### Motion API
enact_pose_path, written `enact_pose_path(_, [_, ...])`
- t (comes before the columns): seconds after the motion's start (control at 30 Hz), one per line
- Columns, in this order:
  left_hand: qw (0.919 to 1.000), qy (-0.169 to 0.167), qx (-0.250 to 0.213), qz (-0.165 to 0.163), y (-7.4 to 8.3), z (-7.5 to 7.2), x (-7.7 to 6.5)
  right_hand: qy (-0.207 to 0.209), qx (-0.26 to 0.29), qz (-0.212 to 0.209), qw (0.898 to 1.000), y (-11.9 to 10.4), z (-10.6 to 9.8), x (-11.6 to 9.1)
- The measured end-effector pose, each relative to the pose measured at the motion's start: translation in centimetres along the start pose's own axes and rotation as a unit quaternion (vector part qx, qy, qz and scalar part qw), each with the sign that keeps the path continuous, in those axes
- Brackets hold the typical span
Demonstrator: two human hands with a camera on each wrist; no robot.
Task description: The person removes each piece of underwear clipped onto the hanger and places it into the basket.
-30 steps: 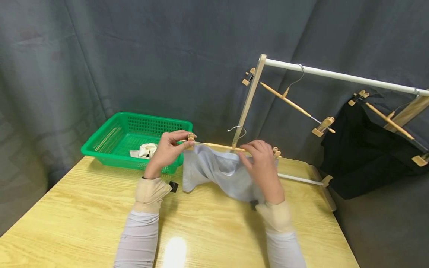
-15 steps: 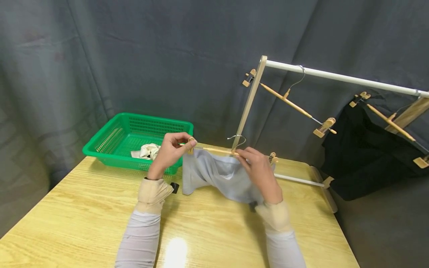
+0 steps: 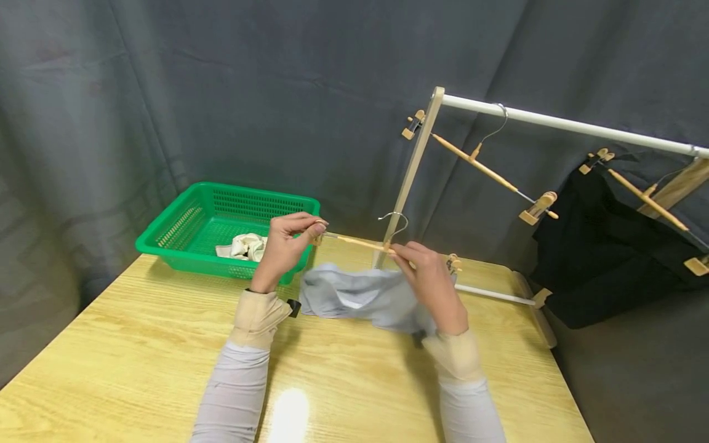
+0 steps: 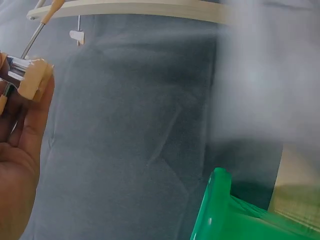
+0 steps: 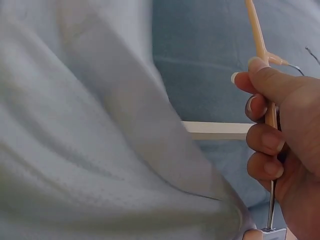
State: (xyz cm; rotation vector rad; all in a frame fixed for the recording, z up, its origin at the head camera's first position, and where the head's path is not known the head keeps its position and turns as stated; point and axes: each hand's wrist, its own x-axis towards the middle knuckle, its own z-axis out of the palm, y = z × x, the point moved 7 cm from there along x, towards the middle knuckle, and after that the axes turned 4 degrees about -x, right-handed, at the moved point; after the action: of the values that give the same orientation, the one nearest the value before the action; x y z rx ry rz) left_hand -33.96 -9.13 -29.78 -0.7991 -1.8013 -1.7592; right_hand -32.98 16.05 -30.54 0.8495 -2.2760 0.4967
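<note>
A wooden clip hanger [image 3: 360, 242] with a metal hook is held level above the table between both hands. My left hand [image 3: 285, 246] pinches the wooden clip [image 4: 36, 80] at its left end, with no cloth in that clip. My right hand [image 3: 431, 280] grips the bar just right of the hook, fingers curled round it in the right wrist view. A light grey cloth garment [image 3: 343, 292] sags below the bar. Its left part hangs apart from the bar, and its right side reaches up to the right clip [image 3: 453, 263], partly behind the right hand.
A green basket [image 3: 183, 255] with a crumpled cream cloth [image 3: 249, 247] stands at the back left. A rack with a white rail [image 3: 565, 123] rises at right, bearing a bare clip hanger [image 3: 482, 169] and another with a black garment [image 3: 598, 246]. Behind hangs a dark curtain [image 3: 310, 111].
The garment's left upper edge has come away from the left clip and dropped below the bar. The left end of the hanger has lifted slightly; both hands keep their hold.
</note>
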Motion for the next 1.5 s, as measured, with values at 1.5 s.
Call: enact_pose_path(1.5, [0.9276, -0.186, 0.298, 0.128, -0.6, 9.1, -1.1, -0.010, -0.013, -0.009, 1.000, -0.2, 0.7, 0.0])
